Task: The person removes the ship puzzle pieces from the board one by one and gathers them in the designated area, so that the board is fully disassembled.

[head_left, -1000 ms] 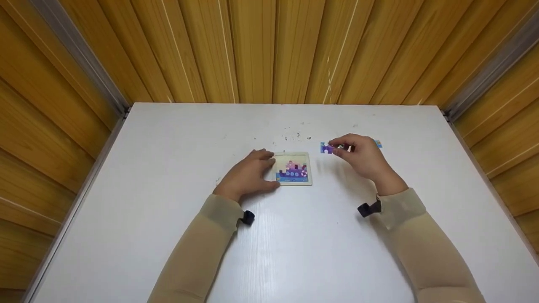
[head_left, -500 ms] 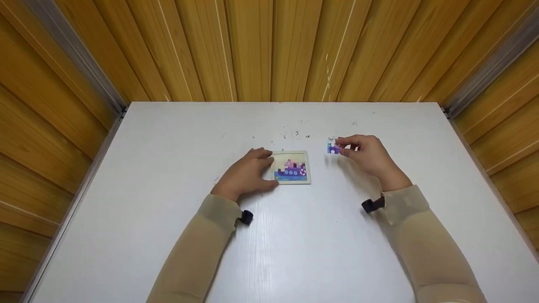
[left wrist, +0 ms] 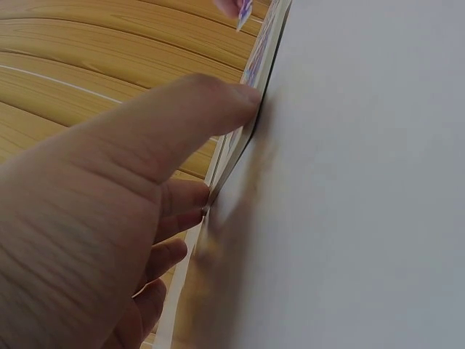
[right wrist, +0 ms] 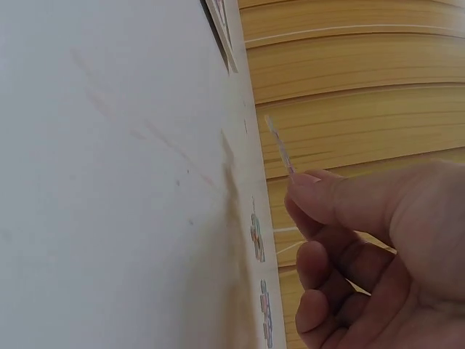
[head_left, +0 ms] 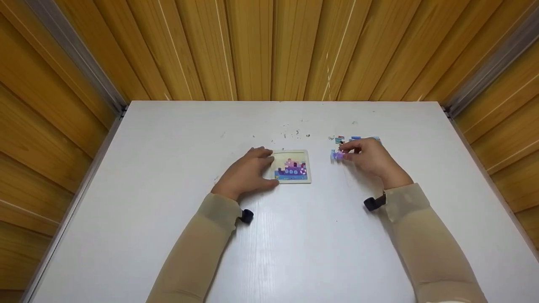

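Right grip [head_left: 367, 158]: thumb and fingertips are pinching one puzzle piece [head_left: 337, 155] by its edge, holding it above the bench [head_left: 273, 252].
Puzzle piece: it is showing purple and pale blue, tilting toward upright, and looking thin and edge-on in the right wrist view.
Loose pieces [head_left: 340, 139]: they are lying just beyond the right grip in blue, teal and red; the hand is covering some, so their full count is not showing.
Left grip [head_left: 248, 172]: relaxed fingers are touching the left side of the frame [head_left: 290, 182], the thumb resting at its near corner.
Frame: it is lying flat, pale-rimmed and square, carrying a pink and purple boat [head_left: 292, 170] on blue; its upper left is showing cream.
Counts: one frame, one pinched piece and two dark wrist devices [head_left: 247, 216] are showing.
Gap: white bench surface is separating frame from pinched piece.
Edges: the bench's far edge is running along the yellow wall [head_left: 252, 50], well beyond the pieces; both side edges are lying well apart from the hands.
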Demonstrator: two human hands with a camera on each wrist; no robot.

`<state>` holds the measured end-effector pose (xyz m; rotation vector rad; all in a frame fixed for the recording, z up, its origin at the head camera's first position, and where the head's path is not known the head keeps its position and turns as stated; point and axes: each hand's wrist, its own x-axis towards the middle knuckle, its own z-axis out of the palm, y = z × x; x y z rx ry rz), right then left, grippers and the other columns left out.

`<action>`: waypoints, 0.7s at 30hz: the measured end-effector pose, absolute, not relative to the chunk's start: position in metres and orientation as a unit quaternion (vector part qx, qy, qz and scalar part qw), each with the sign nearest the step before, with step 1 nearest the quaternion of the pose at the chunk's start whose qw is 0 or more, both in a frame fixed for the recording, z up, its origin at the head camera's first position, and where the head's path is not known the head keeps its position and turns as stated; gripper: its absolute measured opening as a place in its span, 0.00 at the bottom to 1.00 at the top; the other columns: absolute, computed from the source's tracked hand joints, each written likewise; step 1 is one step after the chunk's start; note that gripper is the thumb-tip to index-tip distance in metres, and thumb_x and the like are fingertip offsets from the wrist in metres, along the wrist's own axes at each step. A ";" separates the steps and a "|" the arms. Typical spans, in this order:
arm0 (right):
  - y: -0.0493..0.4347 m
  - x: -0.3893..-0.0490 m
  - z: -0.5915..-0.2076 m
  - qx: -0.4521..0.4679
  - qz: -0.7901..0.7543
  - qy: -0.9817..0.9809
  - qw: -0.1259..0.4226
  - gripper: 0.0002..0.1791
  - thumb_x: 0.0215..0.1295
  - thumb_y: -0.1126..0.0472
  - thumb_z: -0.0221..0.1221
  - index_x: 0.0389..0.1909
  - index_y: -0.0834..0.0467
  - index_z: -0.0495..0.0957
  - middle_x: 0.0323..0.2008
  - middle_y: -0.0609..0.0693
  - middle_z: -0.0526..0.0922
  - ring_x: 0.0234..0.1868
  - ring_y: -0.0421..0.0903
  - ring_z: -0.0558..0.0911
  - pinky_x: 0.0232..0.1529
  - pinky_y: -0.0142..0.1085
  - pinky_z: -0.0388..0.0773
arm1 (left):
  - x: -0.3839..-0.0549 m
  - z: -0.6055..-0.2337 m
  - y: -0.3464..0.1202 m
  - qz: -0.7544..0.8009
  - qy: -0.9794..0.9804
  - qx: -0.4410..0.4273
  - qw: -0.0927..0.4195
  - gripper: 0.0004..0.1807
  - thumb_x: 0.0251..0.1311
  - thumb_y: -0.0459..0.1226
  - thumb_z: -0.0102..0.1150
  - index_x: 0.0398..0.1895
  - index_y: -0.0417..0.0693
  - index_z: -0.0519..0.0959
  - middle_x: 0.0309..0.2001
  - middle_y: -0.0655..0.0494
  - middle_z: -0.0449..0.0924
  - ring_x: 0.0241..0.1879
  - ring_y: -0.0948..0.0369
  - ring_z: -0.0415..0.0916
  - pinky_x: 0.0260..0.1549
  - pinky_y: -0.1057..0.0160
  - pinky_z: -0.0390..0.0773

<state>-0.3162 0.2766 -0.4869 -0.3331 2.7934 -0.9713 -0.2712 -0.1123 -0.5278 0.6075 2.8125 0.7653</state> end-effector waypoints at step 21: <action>0.288 -0.320 -0.492 -0.059 -0.321 0.937 0.124 0.16 0.82 0.63 0.66 0.65 0.55 0.91 0.63 0.62 0.87 0.60 0.57 0.77 0.63 0.48 0.75 | -0.271 -0.526 -0.111 0.257 0.942 0.198 0.087 0.47 0.66 0.57 0.78 0.83 0.47 0.75 0.89 0.55 0.66 0.92 0.45 0.55 0.91 0.48 0.59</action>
